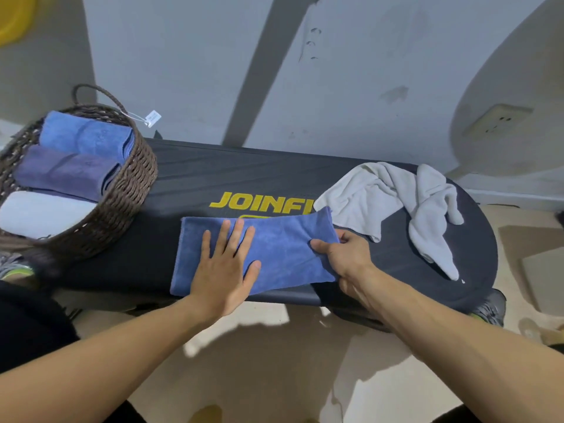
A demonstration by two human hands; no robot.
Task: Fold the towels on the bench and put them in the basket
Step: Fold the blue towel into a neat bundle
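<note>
I see left hand [224, 270] flat, pressing blue towel [274, 248] at tabletop [198, 175] centre; right hand [345, 254] pinching its 3 o'clock edge; white towel [396, 196] crumpled at 2, basket [122, 196] at 10

Basket [122, 190] w/ three folded towels [82, 138] at bench [189, 178] left — flat towel [274, 248] centre, crumpled towel [396, 193] right.
</note>
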